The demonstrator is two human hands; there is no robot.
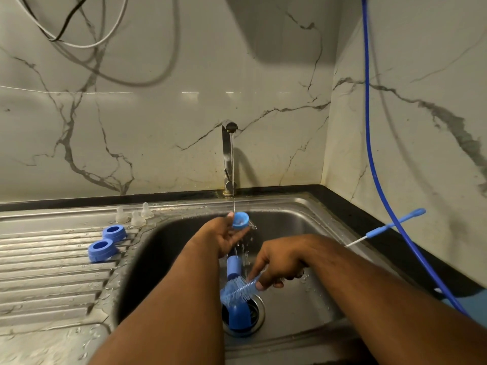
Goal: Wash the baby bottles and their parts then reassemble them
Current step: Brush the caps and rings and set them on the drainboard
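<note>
My left hand holds a small blue bottle cap under the thin stream of the tap. Lower in the steel sink, my right hand grips a blue bottle brush by its handle, bristles pointing left. A blue bottle part lies under the falling water. Another blue piece sits over the drain. Two blue screw rings rest on the ribbed drainboard. Three clear teats stand behind them.
A thin blue teat brush lies on the dark counter right of the sink. A blue hose hangs down the right wall. Grey and black cables loop at the upper left. The drainboard is wet.
</note>
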